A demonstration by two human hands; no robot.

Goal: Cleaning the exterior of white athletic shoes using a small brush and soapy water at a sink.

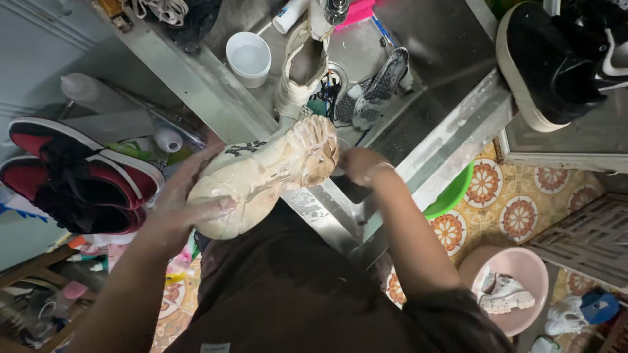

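Observation:
A cream sneaker point(261, 173), wet and covered in soap suds, is held over the edge of a steel sink point(425, 72). My left hand point(180, 206) grips its heel end from the side. My right hand point(358, 163) is at its toe end, fingers curled shut around a dark brush point(350, 189) that is mostly hidden under the hand. A second cream sneaker point(301, 68) stands in the sink below the tap, beside grey insoles point(381, 84) and a white cup point(248, 57).
Red and black sneakers point(78, 176) lie on the left counter and a black sneaker point(556, 59) on the right one. On the patterned tile floor stand a pink basin point(533, 261) holding a white sneaker point(504, 294) and a green basin point(453, 193).

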